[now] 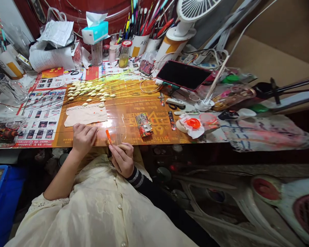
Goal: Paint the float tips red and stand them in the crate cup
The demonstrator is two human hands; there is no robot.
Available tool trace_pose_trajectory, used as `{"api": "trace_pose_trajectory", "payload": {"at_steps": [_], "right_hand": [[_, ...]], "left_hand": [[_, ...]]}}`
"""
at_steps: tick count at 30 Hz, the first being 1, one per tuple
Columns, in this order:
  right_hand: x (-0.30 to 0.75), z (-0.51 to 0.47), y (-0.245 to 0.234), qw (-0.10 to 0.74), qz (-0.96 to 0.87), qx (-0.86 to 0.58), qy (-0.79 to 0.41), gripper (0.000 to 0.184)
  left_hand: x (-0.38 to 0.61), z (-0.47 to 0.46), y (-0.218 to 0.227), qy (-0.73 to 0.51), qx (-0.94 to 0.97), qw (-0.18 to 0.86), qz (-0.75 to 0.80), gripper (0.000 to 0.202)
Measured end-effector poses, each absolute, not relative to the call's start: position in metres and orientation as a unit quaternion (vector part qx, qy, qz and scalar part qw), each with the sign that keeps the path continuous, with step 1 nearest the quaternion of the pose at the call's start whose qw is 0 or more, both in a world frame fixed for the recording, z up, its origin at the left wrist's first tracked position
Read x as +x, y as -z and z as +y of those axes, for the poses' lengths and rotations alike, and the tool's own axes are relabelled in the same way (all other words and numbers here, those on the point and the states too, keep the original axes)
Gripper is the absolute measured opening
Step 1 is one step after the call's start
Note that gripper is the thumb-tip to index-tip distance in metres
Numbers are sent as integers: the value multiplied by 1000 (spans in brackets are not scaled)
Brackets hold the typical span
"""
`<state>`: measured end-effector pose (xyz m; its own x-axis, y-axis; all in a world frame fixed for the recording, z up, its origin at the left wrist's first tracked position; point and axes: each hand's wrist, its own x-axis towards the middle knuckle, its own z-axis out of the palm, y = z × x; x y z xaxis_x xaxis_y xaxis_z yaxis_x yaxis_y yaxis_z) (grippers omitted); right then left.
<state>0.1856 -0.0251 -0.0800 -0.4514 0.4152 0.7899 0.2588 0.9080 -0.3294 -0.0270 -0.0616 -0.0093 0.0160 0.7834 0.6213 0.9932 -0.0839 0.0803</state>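
My right hand is closed on a thin brush whose orange tip points up over the front edge of the table. My left hand rests curled on the table just left of that tip, fingers pinched on a thin wire I can barely make out. Behind it lies a stained cream cloth. Farther back, several small white oval buds on thin yellow wires lie spread across the orange printed sheet.
A dish of orange paint on tissue sits to the right, beside a small patterned box. A dark phone, a white fan, cups of pens, a tissue box and jars crowd the back. A blue bin stands lower left.
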Motion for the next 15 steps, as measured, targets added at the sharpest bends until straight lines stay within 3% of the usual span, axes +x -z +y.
{"api": "trace_pose_trajectory", "payload": {"at_steps": [15], "right_hand": [[171, -27, 82, 472, -859, -185, -71, 60]], "left_hand": [[-34, -69, 14, 273, -682, 214, -644, 17]]}}
